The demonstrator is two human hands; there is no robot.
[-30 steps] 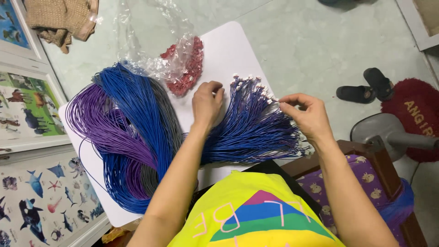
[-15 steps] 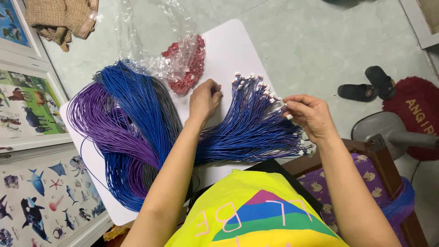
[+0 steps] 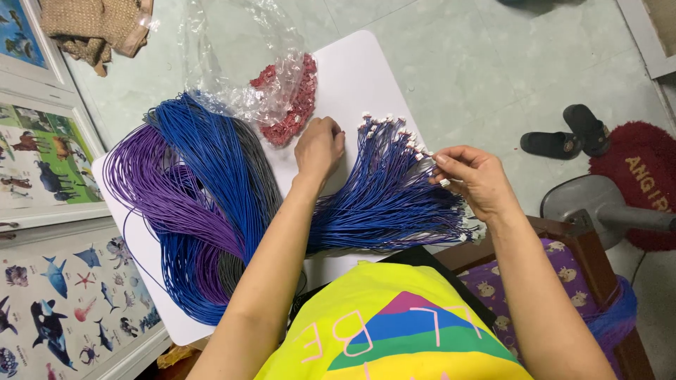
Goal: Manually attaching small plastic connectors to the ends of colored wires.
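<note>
Left hand: I read it as curled shut, resting on the desk just beside the red connector pile, placed to feed parts.
Right hand: fingertips pinched on one white-tipped blue wire end.
Terminated blue wires: fanned between both hands, tips spread far for picking.
Uncut blue and purple coils: parked left.

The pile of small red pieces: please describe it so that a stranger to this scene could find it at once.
Start at the white table. Near its far edge, just beyond the left hand, lies the pile of small red pieces, partly under a crumpled clear plastic bag. It is the only red heap; everything beside it is blue, purple or grey wire.
</note>
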